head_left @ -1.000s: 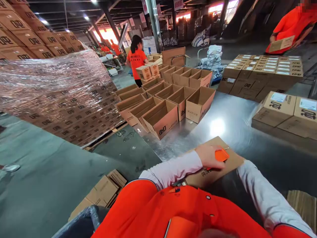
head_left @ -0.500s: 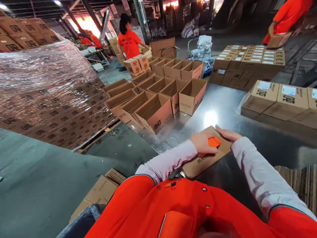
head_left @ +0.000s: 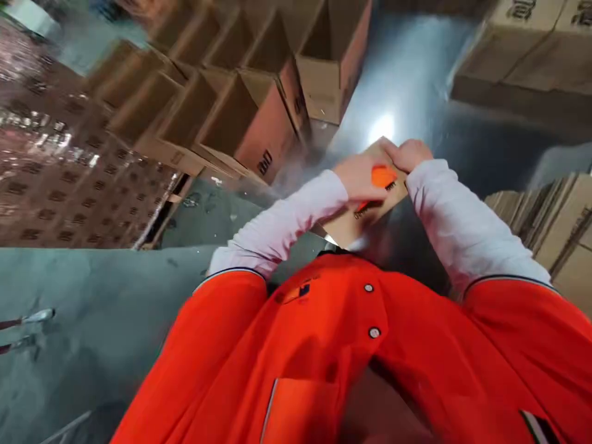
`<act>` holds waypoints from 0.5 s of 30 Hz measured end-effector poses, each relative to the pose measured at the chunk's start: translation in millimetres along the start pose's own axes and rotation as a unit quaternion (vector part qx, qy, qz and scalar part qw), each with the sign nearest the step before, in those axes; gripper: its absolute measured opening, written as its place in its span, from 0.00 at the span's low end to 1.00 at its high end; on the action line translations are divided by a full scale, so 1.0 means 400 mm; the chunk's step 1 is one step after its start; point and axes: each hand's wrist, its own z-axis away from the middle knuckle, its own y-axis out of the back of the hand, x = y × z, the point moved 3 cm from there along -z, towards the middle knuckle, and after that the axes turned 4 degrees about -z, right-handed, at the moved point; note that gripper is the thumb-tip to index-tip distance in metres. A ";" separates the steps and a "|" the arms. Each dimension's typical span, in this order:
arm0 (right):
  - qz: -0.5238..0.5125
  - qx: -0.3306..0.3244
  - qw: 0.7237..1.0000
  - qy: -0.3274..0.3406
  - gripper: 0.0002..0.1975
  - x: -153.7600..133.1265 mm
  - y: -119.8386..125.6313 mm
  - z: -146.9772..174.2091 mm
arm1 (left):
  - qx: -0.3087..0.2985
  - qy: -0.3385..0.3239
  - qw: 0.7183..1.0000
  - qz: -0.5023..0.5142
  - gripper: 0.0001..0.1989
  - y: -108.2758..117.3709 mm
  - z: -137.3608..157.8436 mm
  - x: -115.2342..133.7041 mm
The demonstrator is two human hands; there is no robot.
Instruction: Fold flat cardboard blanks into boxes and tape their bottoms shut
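A flat-faced brown cardboard box with black print lies on the shiny metal table in front of my chest. My left hand is closed around an orange hand tool over the box's top; blur and the fingers hide its exact kind. Another orange part shows below that palm, against the cardboard. At the box's far right corner, my right hand is closed with curled fingers and grips the edge.
Rows of upright cardboard boxes with uncovered tops stand beyond my left hand. Closed boxes line the right back. Flattened cardboard sheets are stacked at the right. Film-wrapped boxes stand at the left, beside the green floor.
My view has tipped downward, so everything sits differently in the picture. My right hand has gone from stretched fingers along the box edge to curled fingers at its corner. My left still holds the orange tool.
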 end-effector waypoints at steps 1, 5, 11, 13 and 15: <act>-0.015 0.014 1.000 0.000 0.57 0.002 -0.001 -0.006 | -0.011 0.004 1.000 -0.003 0.34 0.008 0.032 -0.011; -0.048 0.031 0.998 0.000 0.57 0.009 -0.003 -0.010 | -0.060 0.071 0.996 0.003 0.39 -0.002 0.297 -0.099; -0.025 0.037 0.999 0.018 0.60 -0.009 0.002 0.014 | -0.212 0.234 0.943 -0.103 0.42 -0.209 0.589 -0.236; -0.008 0.037 0.999 0.029 0.61 -0.013 -0.001 0.013 | -0.198 0.224 0.951 -0.078 0.42 -0.294 0.539 -0.250; 0.014 0.047 0.998 0.040 0.62 -0.012 -0.001 0.006 | -0.174 0.223 0.959 -0.028 0.41 -0.369 0.454 -0.253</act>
